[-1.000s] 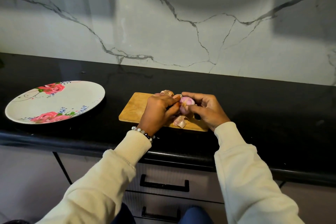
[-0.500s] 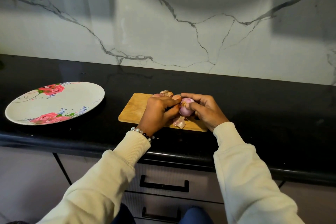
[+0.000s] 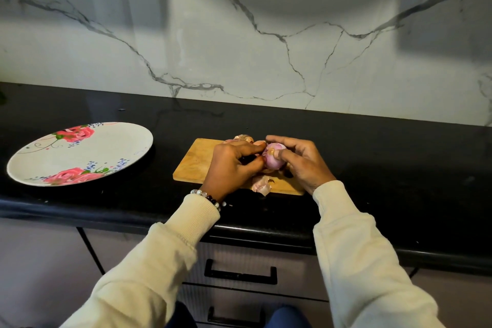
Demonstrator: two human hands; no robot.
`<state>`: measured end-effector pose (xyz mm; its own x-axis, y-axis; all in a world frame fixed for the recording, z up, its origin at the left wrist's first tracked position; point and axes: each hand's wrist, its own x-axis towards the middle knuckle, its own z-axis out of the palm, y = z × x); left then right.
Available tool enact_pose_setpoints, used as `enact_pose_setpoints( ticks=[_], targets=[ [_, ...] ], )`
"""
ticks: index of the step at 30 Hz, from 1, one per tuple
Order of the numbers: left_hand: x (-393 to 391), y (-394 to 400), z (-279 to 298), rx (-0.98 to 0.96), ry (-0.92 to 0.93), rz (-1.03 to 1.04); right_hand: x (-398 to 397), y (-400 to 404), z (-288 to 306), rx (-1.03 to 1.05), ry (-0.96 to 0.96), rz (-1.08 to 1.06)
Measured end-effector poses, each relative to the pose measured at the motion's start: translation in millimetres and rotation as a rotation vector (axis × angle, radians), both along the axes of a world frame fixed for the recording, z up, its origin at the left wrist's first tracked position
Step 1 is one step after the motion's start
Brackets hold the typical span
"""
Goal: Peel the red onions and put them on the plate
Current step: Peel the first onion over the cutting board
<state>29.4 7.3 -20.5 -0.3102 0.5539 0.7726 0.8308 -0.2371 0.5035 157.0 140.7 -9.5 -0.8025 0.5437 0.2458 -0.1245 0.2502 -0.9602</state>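
**Marble wall, black table: a red onion held between two hands**

A white marble wall (image 3: 266, 34) veined in grey rises behind a glossy black table (image 3: 386, 181), where a person in cream sleeves works over a small wooden cutting board (image 3: 197, 162). Both hands meet above the board's right half. The right hand (image 3: 303, 162) curls round a red onion (image 3: 274, 158), its pale purple flesh showing, with the index finger arched over the top and the thumb pressed to the near side. The left hand (image 3: 231, 165) closes in from the other side, fingers curled against the onion's left flank, thumb and fingertips pinching at its surface; whether they grip a flap of skin cannot be told from here. A beaded bracelet (image 3: 210, 198) circles the left wrist just above the ribbed cuff.

A loose piece of onion skin (image 3: 262, 185) lies on the board's near edge, just below the hands. Behind the left hand's knuckles, more onions (image 3: 243, 138) with brown papery skin peek out at the board's far edge, mostly hidden.

Well apart to the left sits a white plate (image 3: 111, 146) painted with pink roses and small blue sprigs, flat on the table. Below the table's front edge, grey drawers (image 3: 239, 255) with black handles face the person.
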Motion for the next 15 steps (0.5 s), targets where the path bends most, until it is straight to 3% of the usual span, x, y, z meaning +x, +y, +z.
enact_pose_setpoints(
  ticks=[11, 15],
  targets=[
    [5.4, -3.3, 4.2, -0.079, -0.061, 0.052, 2.0, -6.9, 2.7, 0.077, -0.057, 0.001],
    [7.6, -3.1, 6.3, -0.075, 0.009, 0.091, 2.0, -8.1, 2.3, 0.110, -0.055, 0.030]
  ],
)
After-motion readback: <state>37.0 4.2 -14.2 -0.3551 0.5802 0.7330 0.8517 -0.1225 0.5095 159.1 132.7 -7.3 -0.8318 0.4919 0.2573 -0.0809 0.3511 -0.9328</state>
